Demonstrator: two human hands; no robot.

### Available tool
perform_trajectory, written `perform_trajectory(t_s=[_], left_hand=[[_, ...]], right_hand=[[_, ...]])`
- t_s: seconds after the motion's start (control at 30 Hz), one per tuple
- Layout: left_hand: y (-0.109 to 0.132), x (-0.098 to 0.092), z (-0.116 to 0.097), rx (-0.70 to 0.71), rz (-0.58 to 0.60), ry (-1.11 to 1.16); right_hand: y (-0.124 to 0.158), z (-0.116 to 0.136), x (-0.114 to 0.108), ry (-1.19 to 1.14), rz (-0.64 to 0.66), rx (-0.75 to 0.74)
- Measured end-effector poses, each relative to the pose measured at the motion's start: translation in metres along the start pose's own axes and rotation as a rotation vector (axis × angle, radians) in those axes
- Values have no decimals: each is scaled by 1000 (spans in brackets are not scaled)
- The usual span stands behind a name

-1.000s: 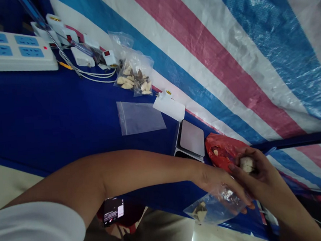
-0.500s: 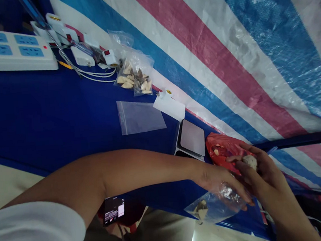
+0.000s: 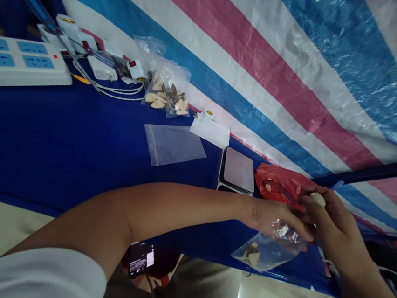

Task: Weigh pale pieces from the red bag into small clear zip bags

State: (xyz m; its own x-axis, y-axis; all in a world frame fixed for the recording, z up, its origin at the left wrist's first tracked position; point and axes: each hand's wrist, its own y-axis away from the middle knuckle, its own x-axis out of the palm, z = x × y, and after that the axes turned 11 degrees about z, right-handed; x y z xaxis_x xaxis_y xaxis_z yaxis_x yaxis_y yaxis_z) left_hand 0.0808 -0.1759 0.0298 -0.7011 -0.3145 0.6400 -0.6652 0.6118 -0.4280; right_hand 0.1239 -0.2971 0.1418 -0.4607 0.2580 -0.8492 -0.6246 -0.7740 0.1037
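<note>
My left hand (image 3: 280, 218) reaches across and is closed on the upper part of a clear zip bag (image 3: 272, 254). A few pale, dark-edged dried slices (image 3: 252, 255) lie at the bag's far-left end. My right hand (image 3: 334, 213) is closed on a whitish rounded piece (image 3: 317, 199), just to the right of the bag's mouth. The fingers of both hands are very close together, and some fingertips are hidden. Behind them an opened red plastic bag (image 3: 281, 182) shows brownish and pale pieces inside.
A small scale (image 3: 237, 169) stands left of the red bag. Further left lie a flat zip bag (image 3: 177, 142), white paper (image 3: 211, 131), filled zip bags (image 3: 168, 93), cables and a power strip (image 3: 17, 58). A phone (image 3: 141, 259) is below my left arm; striped sheeting (image 3: 246, 60) rises behind.
My right hand has shifted slightly right and down with the whitish piece, its fingers drawn closer together. The left hand and its zip bag have moved slightly right.
</note>
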Motion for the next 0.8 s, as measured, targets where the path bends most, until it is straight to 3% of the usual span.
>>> perform_trajectory(t_s=[0.23, 0.57, 0.8], left_hand=[[-1, -3, 1, -21, -11, -22], [-2, -6, 7, -66, 7, -46], [1, 6, -2, -119, -22, -124]], right_hand=[[4, 8, -3, 49, -39, 70], [4, 12, -10, -4, 147, 14], [3, 14, -16, 116, 220, -3]])
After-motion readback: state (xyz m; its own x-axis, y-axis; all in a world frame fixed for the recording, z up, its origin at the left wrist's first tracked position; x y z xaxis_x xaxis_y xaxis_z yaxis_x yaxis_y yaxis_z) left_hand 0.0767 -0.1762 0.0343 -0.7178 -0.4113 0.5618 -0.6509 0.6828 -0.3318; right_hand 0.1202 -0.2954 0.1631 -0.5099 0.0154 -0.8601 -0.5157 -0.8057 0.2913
